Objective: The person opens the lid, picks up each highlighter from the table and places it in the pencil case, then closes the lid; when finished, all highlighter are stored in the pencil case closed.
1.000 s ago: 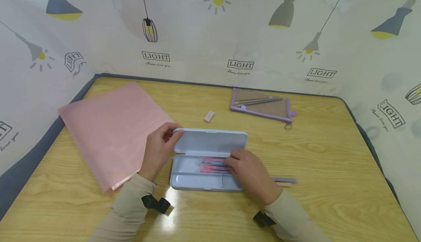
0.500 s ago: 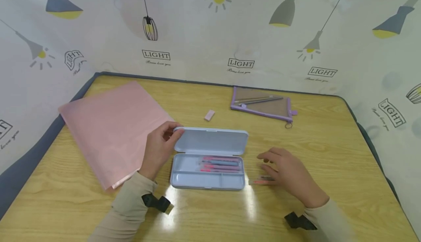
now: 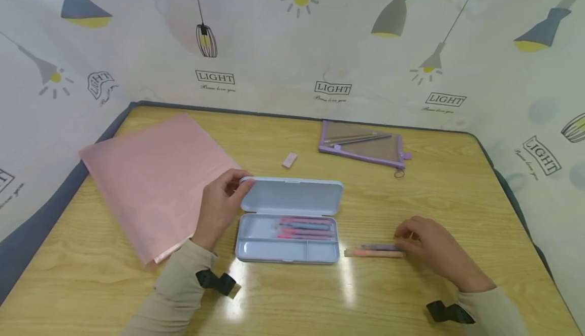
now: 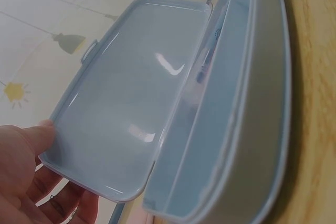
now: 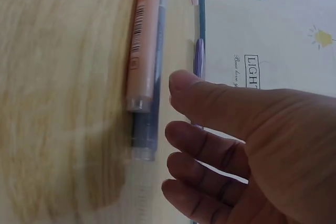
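Observation:
My left hand (image 3: 219, 206) pinches the left corner of the raised lid (image 4: 126, 98) of a light blue pencil case (image 3: 274, 252), thumb inside and fingers behind. Several pink, blue and purple pens (image 3: 306, 228) lie in the case's rear compartment; its two front compartments hold nothing. Right of the case, a peach pen (image 3: 379, 254) and a grey pen (image 3: 377, 247) lie side by side on the table. My right hand (image 3: 436, 249) hovers at their right ends. In the right wrist view its thumb and fingers are loosely bent, beside the pens and not around them.
A pink folder (image 3: 160, 178) lies on the left of the wooden table (image 3: 466, 194). Behind the case is a small pink eraser (image 3: 290, 161). A purple-edged mesh zip pouch (image 3: 365, 153) with pencils lies at the back, before the fabric wall (image 3: 274, 97).
My right hand has left the pens in the case and moved right to the two pens on the table. My left hand stays on the lid.

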Tool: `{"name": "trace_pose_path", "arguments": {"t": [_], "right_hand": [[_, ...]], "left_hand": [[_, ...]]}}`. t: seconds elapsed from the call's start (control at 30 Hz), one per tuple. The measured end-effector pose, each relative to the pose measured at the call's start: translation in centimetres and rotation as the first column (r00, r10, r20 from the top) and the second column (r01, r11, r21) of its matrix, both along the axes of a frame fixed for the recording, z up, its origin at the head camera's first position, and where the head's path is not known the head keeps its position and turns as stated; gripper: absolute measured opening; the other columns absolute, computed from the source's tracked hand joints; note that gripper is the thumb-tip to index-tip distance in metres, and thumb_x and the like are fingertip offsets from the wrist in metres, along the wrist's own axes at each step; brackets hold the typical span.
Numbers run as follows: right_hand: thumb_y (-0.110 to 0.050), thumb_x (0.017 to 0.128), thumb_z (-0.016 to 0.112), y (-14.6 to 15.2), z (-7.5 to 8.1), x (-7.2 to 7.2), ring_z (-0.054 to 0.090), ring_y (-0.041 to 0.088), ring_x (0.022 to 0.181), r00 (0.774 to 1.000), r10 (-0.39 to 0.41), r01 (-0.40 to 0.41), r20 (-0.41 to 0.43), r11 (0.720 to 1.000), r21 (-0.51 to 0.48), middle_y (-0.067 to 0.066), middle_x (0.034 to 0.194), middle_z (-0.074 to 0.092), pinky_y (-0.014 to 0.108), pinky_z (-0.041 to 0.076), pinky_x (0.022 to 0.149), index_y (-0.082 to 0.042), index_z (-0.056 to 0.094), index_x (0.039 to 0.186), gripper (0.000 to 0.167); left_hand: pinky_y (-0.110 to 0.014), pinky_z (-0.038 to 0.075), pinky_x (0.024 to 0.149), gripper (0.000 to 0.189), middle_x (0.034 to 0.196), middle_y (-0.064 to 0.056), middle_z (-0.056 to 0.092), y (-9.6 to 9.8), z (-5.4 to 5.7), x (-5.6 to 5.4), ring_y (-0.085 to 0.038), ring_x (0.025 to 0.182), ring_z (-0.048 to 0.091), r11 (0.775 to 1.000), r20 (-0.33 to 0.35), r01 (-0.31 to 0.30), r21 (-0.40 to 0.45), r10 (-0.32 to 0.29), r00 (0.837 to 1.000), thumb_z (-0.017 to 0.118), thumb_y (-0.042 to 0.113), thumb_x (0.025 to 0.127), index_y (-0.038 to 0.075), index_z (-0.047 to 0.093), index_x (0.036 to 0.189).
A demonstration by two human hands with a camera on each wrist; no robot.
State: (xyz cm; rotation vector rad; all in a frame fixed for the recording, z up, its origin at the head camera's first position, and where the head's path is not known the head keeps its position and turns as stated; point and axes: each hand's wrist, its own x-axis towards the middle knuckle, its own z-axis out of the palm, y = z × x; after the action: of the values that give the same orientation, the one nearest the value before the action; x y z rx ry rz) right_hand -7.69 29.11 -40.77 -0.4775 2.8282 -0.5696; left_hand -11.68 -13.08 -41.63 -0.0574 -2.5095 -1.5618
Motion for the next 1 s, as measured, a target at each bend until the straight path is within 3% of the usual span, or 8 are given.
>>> {"name": "trace_pose_path", "arguments": {"t": [0.23, 0.7, 0.87, 1.0], "right_hand": [[-0.018, 0.085, 0.077, 0.0, -0.8, 0.0, 0.057, 0.004, 0.078, 1.000, 0.016, -0.017, -0.023, 1.000, -0.023, -0.009, 0.088, 0.065, 0.026, 0.049, 0.068, -0.017, 0.071, 0.093, 0.010], [-0.018, 0.085, 0.076, -0.3, -0.9, -0.3, 0.056, 0.002, 0.077, 0.992, 0.097, -0.094, -0.086, 0.995, 0.036, -0.013, 0.086, 0.062, 0.029, 0.049, 0.068, -0.022, 0.073, 0.088, 0.006], [-0.016, 0.085, 0.076, -0.6, -0.4, -0.1, 0.058, 0.006, 0.080, 0.978, 0.121, -0.118, -0.170, 0.993, 0.028, -0.011, 0.091, 0.063, 0.030, 0.051, 0.069, -0.023, 0.072, 0.088, 0.009], [-0.011, 0.087, 0.074, -1.8, 0.9, 0.3, 0.062, 0.006, 0.081, 0.967, 0.126, -0.129, -0.223, 0.992, 0.002, -0.012, 0.094, 0.065, 0.028, 0.054, 0.070, -0.023, 0.070, 0.091, 0.013]], "left_hand": [[-0.028, 0.052, 0.075, 0.021, 0.095, -0.002, 0.071, 0.0, -0.1, 0.1, -0.013, 0.086, 0.064, 1.000, 0.006, -0.003, -0.009, 0.003, 1.000, 0.066, 0.033, 0.096, 0.015, 0.070, 0.106], [-0.028, 0.051, 0.074, 0.021, 0.094, -0.002, 0.071, -0.1, -0.2, 0.0, -0.013, 0.085, 0.063, 1.000, -0.010, -0.004, -0.009, 0.004, 1.000, 0.066, 0.033, 0.096, 0.015, 0.070, 0.106], [-0.028, 0.051, 0.074, 0.022, 0.094, -0.003, 0.070, -0.1, -0.2, 0.0, -0.013, 0.085, 0.063, 1.000, -0.008, 0.001, -0.005, -0.001, 1.000, 0.065, 0.033, 0.096, 0.015, 0.070, 0.106], [-0.028, 0.051, 0.074, 0.022, 0.094, -0.002, 0.070, -0.1, -0.1, 0.0, -0.013, 0.084, 0.063, 1.000, -0.010, 0.003, -0.009, -0.003, 1.000, 0.065, 0.033, 0.096, 0.015, 0.070, 0.106]]}}
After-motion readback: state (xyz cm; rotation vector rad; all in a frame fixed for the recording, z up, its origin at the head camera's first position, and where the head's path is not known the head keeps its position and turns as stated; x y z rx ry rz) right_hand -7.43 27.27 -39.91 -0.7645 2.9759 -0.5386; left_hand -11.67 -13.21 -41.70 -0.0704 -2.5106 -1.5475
